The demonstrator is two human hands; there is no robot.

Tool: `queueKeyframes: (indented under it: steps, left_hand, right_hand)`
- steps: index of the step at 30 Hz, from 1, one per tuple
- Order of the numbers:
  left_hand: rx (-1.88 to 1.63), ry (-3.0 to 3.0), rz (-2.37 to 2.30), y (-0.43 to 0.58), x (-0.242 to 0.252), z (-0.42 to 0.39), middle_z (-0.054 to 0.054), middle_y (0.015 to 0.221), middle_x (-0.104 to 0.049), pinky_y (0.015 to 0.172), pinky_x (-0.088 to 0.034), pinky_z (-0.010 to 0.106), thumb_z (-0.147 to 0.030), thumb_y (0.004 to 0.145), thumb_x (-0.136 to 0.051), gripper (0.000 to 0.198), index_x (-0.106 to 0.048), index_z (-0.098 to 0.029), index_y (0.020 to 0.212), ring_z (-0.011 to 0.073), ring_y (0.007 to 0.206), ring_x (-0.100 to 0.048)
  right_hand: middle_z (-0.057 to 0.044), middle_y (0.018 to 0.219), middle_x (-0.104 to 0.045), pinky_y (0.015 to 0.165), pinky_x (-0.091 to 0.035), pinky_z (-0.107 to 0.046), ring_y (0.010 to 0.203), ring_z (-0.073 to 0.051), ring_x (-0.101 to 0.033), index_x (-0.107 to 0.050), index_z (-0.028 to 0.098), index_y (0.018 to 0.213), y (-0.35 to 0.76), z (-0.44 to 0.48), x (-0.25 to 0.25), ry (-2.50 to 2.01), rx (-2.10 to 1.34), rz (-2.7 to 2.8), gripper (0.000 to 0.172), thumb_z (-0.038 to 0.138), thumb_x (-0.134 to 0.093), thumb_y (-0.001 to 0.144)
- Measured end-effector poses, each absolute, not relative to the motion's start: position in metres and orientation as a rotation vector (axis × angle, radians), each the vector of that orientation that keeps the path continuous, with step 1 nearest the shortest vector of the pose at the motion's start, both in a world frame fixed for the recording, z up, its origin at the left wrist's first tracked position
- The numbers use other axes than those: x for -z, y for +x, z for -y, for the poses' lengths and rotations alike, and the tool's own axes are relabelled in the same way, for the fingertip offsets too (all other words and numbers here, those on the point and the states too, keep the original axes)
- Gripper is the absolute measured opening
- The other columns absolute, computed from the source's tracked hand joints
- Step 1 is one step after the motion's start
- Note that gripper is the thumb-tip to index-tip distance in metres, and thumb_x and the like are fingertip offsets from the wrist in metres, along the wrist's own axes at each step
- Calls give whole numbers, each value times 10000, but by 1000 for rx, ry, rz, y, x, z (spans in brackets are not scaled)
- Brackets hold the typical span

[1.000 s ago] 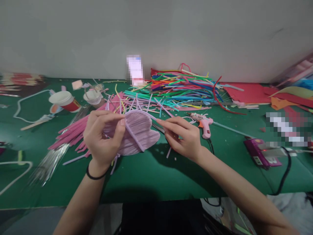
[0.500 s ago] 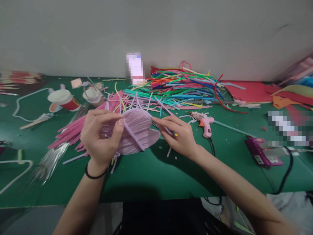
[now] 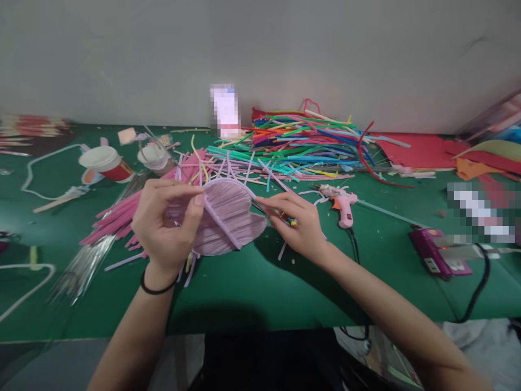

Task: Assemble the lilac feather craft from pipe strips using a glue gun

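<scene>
Before me is a lilac, ribbed, heart-shaped piece (image 3: 228, 217) with a straight lilac strip across its middle. My left hand (image 3: 169, 222) pinches it between thumb and index finger at its upper left edge, where the strip begins. A lilac pipe cleaner (image 3: 228, 182) curves along the piece's top edge. Its right end is pinched in the fingertips of my right hand (image 3: 295, 220). Beneath the right hand, a thin dark object with a yellow bit shows in part; I cannot make out what it is.
Pink pipe cleaners (image 3: 118, 209) and silvery wires (image 3: 83, 266) lie left. Behind is a multicoloured pipe cleaner pile (image 3: 301, 136). A pink glue gun (image 3: 344, 205) lies right of my hand, near a purple power strip (image 3: 437, 252). Paper cups (image 3: 100, 159) and red sheets (image 3: 415, 151) stand farther back.
The right hand's fingertips have shifted very slightly right, with the curved pipe cleaner's end between them. Both grips look the same, and the heart-shaped piece has barely moved.
</scene>
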State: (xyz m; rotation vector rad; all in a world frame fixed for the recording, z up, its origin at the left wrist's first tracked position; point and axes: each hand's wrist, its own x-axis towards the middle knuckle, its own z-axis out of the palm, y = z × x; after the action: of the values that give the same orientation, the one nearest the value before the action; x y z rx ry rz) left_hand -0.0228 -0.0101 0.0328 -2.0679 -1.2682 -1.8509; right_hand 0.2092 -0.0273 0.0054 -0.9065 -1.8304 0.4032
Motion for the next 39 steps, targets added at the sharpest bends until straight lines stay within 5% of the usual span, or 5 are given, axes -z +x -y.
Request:
queueKeyframes:
  steps: [22, 39]
  left_hand:
    - [1872, -2077, 1264, -24, -31, 9, 29, 816, -674, 761, -515, 402, -183, 789, -719, 106, -734, -238, 879, 212, 832, -631]
    - [1898, -2080, 1231, -23, -31, 9, 27, 815, -665, 747, -509, 401, -156, 797, -718, 127, -730, -245, 887, 208, 834, -625]
  right_hand:
    - [-32, 936, -717, 677, -550, -251, 794, -120, -659, -742, 263, 1113, 208, 28, -4, -889, -447, 1787, 335, 84, -586, 878]
    - [-48, 1001, -700, 775, -566, -281, 872, -130, -665, -713, 255, 1188, 209, 28, -1, -862, -452, 1841, 382, 67, -571, 887]
